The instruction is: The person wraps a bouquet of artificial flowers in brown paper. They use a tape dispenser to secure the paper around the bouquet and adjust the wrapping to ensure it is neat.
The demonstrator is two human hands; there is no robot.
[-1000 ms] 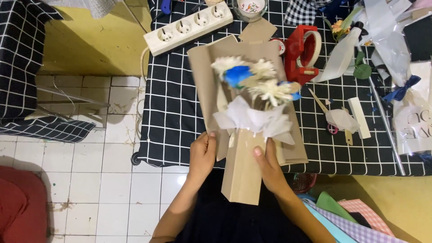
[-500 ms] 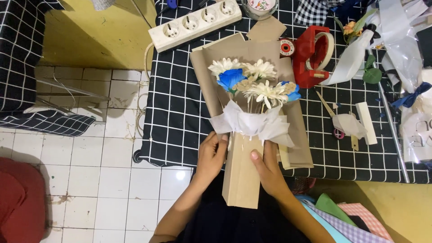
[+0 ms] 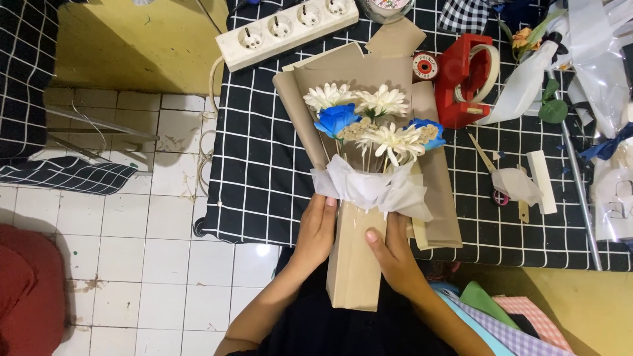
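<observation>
A bouquet of white daisies (image 3: 382, 102) and blue roses (image 3: 335, 119) lies on brown wrapping paper (image 3: 395, 72) over a black grid-patterned cloth (image 3: 257, 158). White tissue (image 3: 372, 189) collars the stems. My left hand (image 3: 316, 227) and my right hand (image 3: 390, 254) clasp the folded brown paper stem (image 3: 354, 270) from both sides, just below the tissue.
A white power strip (image 3: 287, 26) lies at the top. A red tape dispenser (image 3: 469, 76) stands right of the flowers, with scissors (image 3: 494, 175), white ribbon (image 3: 527, 72) and clear wrap (image 3: 593, 53) further right. Coloured paper sheets (image 3: 501, 316) sit bottom right; white tiled floor (image 3: 132, 264) is on the left.
The bouquet has shifted slightly and sits straighter in view. Both hands keep their hold on the paper stem, the right thumb now pressing on its front.
</observation>
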